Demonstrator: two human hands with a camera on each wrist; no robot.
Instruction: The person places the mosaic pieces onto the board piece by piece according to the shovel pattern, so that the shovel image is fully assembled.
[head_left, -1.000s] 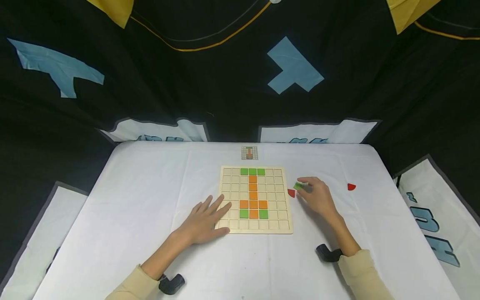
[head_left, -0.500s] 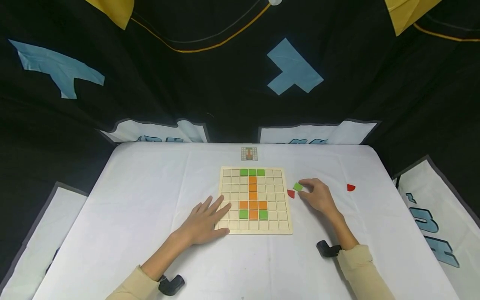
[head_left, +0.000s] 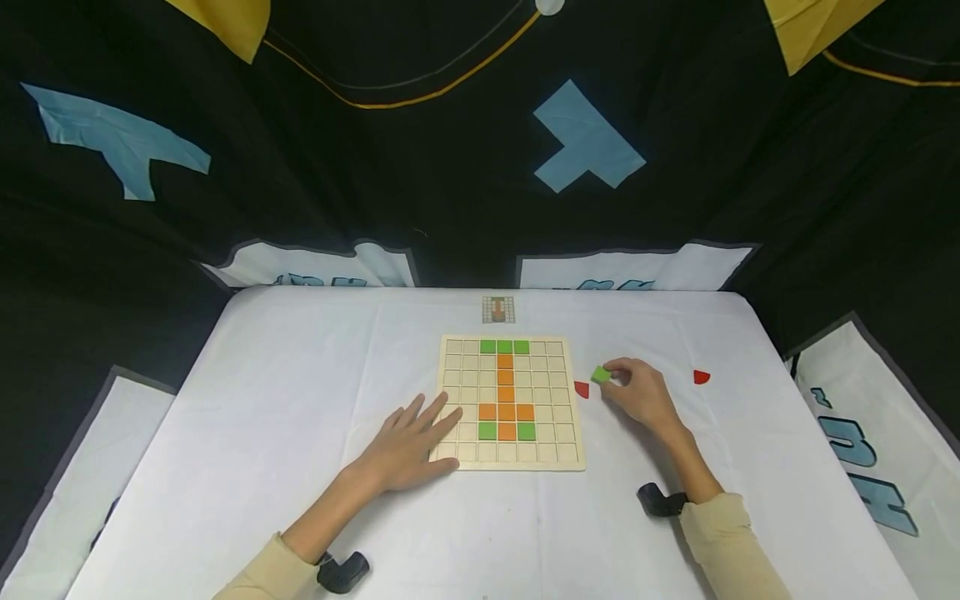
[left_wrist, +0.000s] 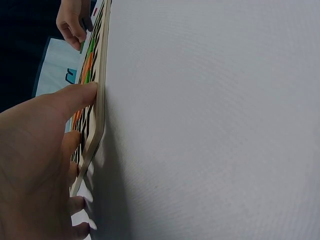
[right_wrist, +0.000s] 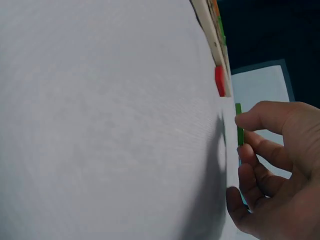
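Observation:
My left hand (head_left: 408, 446) lies with spread fingers on the left edge of a wooden grid board (head_left: 465, 454); its thumb (left_wrist: 82, 97) rests at the board's near edge in the left wrist view. Set in the grid are orange square tiles (head_left: 506, 377) forming a column with a short crossbar, and green square tiles (head_left: 505, 347) in the top row and near the bottom. Right of the board, my right hand (head_left: 643, 396) pinches a green square tile (head_left: 601, 375) between thumb and fingertips. In the right wrist view that green tile (right_wrist: 240, 135) appears edge-on, above the cloth.
A red quarter-round piece (head_left: 582, 389) lies by the board's right edge, another red piece (head_left: 701, 377) farther right. A small pattern card (head_left: 498, 309) lies behind the board. White cloth (head_left: 300, 350) covers the table, with a black curtain (head_left: 465, 183) beyond.
The right hand has turned the green tile a little and shifted it slightly to the right. My left hand stays in place on the board.

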